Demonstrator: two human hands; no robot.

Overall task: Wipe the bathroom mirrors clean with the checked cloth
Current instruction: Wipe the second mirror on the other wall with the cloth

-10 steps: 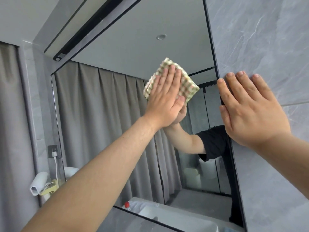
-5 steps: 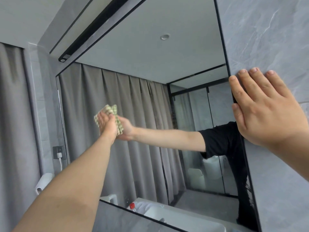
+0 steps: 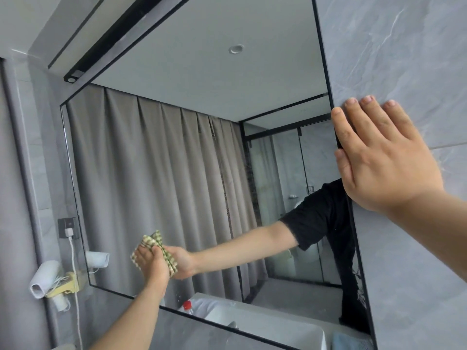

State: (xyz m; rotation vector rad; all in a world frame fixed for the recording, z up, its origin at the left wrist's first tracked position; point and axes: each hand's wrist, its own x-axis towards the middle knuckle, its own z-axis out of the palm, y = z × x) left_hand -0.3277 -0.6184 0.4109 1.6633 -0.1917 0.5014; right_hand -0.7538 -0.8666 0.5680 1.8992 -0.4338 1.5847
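Observation:
A large black-framed mirror (image 3: 177, 160) fills the wall ahead. My left hand (image 3: 154, 266) presses the green-and-cream checked cloth (image 3: 151, 239) flat against the glass near the mirror's lower left corner, fingers stretched upward. The cloth's edges stick out above and beside the fingers. The reflection of that hand and arm meets it in the glass. My right hand (image 3: 379, 160) lies flat on the grey tile wall at the mirror's right edge, fingers straight, holding nothing.
A white hair dryer (image 3: 45, 279) hangs in a yellow holder left of the mirror, below a wall socket (image 3: 67, 227) with a white plug and cable. A black light bar (image 3: 101, 46) runs above. The mirror reflects a white basin (image 3: 265, 322) and a red-capped bottle (image 3: 187, 305).
My left hand has swept the cloth from the mirror's upper middle across to the left and then down to the lower left area. My right hand has stayed on the wall.

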